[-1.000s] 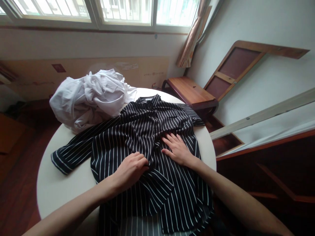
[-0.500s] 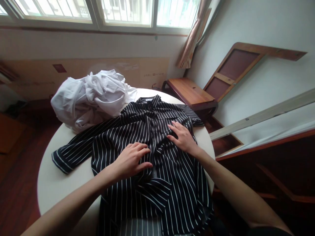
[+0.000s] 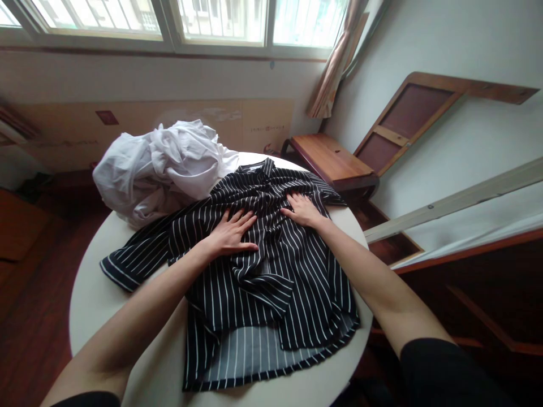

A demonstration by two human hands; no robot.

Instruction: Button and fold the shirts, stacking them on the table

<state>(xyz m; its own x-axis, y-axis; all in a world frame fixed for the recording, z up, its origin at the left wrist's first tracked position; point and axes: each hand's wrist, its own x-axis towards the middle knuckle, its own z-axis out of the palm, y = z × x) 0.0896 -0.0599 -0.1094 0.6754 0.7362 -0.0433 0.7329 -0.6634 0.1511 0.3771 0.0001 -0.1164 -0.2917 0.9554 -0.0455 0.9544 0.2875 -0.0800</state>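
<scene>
A black shirt with white stripes (image 3: 263, 299) lies spread on a round white table (image 3: 97, 316), collar towards the window and hem towards me. My left hand (image 3: 232, 233) presses on its front, left of the middle, fingers spread. On the upper right of the front, my right hand (image 3: 302, 209) rests flat with its fingers apart. The cloth is bunched in creases around both hands. One sleeve (image 3: 133, 257) stretches out to the left; the front hem is folded over near the middle, and the paler inside of the back shows below.
A heap of white cloth (image 3: 156, 169) sits at the table's far left, touching the shirt. Beyond the table stand a wooden desk seat (image 3: 331, 155) and a curtain (image 3: 333, 73) by the window. Dark wooden furniture (image 3: 475, 288) is at the right.
Both hands have moved away from me, up the shirt, now flat on it. The cloth has slid with them, so the whole lower hem now shows on the table.
</scene>
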